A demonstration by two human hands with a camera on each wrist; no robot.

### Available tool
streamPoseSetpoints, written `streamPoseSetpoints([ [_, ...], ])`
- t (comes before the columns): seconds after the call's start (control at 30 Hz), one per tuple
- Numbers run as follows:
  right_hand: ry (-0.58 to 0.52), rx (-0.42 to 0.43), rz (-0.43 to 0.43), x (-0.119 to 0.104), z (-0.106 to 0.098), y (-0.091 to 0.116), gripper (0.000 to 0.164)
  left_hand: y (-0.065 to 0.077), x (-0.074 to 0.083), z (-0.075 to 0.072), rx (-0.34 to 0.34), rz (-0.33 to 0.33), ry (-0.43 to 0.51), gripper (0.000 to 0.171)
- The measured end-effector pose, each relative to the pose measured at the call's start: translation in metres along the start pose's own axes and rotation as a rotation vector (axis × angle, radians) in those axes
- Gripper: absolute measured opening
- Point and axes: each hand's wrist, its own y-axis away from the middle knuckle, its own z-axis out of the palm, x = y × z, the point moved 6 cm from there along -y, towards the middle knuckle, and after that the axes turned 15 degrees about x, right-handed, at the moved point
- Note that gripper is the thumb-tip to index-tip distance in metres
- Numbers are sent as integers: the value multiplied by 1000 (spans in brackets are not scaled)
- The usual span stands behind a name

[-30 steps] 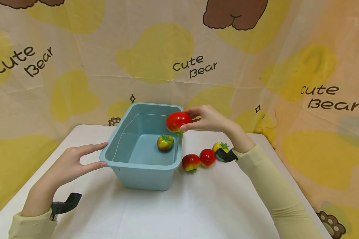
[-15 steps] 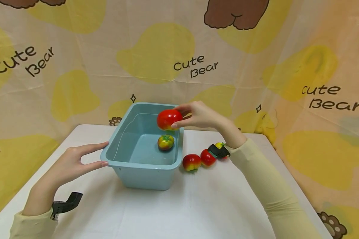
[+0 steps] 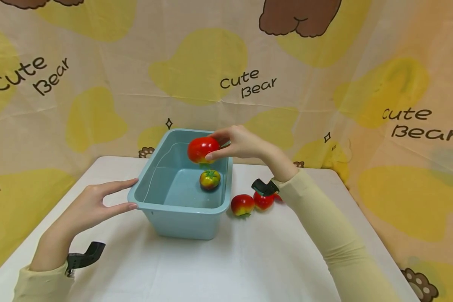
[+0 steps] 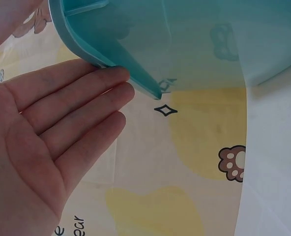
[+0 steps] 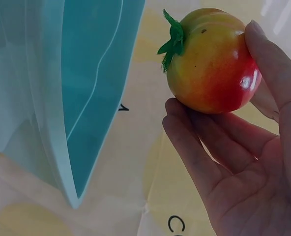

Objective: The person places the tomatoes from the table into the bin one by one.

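Observation:
My right hand (image 3: 245,142) pinches a shiny red toy tomato (image 3: 202,149) between thumb and fingers, above the inside of a light blue plastic basin (image 3: 185,210). In the right wrist view the tomato (image 5: 214,61) shows a yellow-red underside and a green leafy top turned sideways. A smaller yellow-red tomato (image 3: 209,179) lies on the basin's floor, near its right wall. Spread against the basin's left rim are the thumb and fingers of my left hand (image 3: 87,209); in the left wrist view its fingers (image 4: 81,105) are straight, with tips right at the rim.
To the right of the basin, two red tomatoes (image 3: 243,205) (image 3: 263,200) sit on the white-covered table (image 3: 226,268). The black right wrist strap (image 3: 265,187) hides most of another tomato (image 3: 278,198). A printed cloth backdrop (image 3: 196,63) rises behind the table.
My right hand has carried the red tomato leftward, from over the basin's right rim to over its inside. The left hand has stayed at the left rim.

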Motion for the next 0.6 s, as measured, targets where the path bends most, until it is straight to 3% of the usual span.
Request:
streamPoseSetpoints([
  [0.4,38,-19,-11,-5,7,-15,47,0,2,1,-22,16,4,57],
  [0.6,27,-16,12,2,8,-15,51,0,1,1,-20,-10,13,57],
])
